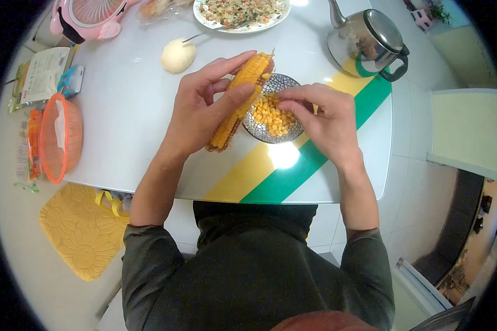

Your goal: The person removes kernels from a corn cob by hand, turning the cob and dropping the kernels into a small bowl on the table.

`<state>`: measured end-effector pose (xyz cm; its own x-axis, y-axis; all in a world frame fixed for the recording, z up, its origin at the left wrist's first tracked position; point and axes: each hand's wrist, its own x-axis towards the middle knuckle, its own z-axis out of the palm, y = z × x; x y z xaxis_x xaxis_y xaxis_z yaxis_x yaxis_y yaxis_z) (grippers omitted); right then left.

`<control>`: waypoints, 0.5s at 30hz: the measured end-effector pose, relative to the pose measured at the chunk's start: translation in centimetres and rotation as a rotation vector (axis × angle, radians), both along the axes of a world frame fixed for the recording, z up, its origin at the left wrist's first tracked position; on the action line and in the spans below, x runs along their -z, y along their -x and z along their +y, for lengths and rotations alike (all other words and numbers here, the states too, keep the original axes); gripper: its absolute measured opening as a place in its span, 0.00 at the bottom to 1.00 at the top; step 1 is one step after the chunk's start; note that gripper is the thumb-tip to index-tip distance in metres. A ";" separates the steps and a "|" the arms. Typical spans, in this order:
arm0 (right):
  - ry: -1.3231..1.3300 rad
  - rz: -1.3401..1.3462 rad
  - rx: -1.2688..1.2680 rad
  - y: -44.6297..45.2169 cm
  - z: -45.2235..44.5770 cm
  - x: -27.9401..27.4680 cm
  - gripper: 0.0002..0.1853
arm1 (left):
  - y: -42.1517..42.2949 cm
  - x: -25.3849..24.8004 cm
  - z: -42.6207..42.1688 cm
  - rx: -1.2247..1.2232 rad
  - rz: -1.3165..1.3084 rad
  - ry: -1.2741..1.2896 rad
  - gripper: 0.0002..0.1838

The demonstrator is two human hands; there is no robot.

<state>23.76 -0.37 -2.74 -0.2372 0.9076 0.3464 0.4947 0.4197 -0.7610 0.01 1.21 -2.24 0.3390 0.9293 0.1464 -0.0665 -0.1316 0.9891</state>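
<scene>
the left hand (196, 113) grips the corn cob (238, 114) aslant, both ends jutting out. the right hand (330, 118) is narrowed at kernels (272, 119) in the bowl (282, 81), holding what i can't tell.

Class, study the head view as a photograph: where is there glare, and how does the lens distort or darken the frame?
Head view: bright glare on the table, just below the bowl in the picture; head view: reflections on the shiny kettle; head view: the table's front edge bows, and black curved borders swallow the corners.
</scene>
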 end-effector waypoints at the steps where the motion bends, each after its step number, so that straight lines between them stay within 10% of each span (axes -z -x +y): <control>1: 0.015 0.000 0.016 0.1 -0.1 -0.2 0.08 | 0.0 0.2 0.1 0.000 -0.002 -0.013 0.27; 15: 0.165 0.266 0.021 0.8 0.1 -0.2 0.09 | -0.4 -0.3 0.0 0.010 -0.127 0.152 0.26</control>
